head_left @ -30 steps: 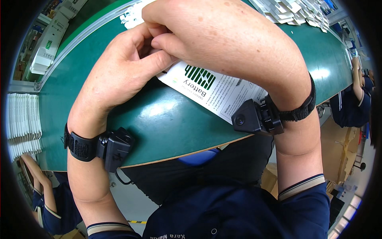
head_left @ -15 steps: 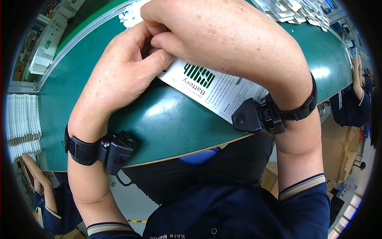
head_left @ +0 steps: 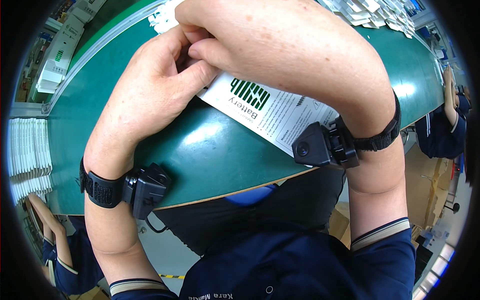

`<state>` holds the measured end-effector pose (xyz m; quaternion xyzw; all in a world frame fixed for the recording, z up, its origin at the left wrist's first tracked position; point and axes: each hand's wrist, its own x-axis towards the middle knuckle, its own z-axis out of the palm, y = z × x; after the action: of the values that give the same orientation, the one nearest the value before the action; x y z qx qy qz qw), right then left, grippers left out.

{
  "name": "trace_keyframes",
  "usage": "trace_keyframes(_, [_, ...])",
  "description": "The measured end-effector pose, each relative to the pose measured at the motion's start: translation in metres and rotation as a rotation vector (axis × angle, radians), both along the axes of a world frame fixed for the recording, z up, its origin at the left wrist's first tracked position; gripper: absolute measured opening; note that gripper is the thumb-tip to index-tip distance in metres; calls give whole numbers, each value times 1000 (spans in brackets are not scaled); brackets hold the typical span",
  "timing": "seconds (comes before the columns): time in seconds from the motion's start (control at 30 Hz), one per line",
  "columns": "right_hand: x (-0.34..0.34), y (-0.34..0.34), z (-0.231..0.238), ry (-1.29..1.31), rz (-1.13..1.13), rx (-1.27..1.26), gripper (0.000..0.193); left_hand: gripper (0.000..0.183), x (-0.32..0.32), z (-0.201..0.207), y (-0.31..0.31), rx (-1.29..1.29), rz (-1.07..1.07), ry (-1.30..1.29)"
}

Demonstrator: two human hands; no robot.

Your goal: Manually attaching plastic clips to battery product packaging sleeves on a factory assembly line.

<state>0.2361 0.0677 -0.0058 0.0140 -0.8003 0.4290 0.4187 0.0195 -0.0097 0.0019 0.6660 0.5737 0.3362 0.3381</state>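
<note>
A flat white battery box (head_left: 277, 120) with green and black print lies slantwise on the green table, its far left end tucked under my hands. My left hand (head_left: 162, 82) is closed at that end, the thumb laid along its edge and the other fingertips hidden. Right against it, my right hand (head_left: 212, 37) has its thumb and bent fingers pressed together over the same end. Whatever small part sits between the fingertips is covered by the hands. My right forearm passes above the box and hides part of it.
Small white pieces (head_left: 162, 19) lie just past my hands. A heap of white cartons (head_left: 372, 12) covers the far right of the green table (head_left: 200, 165). Stacked white boxes (head_left: 30, 150) stand at the left edge, with more boxes (head_left: 60, 55) behind the rail. Other people sit at both sides.
Both hands stay closed together at the box's end, with hardly any movement. My right forearm has shifted very slightly.
</note>
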Motion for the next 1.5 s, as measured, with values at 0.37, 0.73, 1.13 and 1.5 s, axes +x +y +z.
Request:
trace_keyframes(0.37, [10,-15,38,-411,-166,382,29,31,-1,3,-2,32,-57,73])
trace_keyframes(0.73, [-4,-24,38,-515,-260,643,23,22,4,3,-5,162,-55,57])
trace_keyframes(1.13, [-18,-9,38,-492,-237,625,17,23,2,-5,1,108,3,15])
trace_keyframes(1.5, [-28,7,49,-371,-83,430,16,26,0,-3,1,28,29,19])
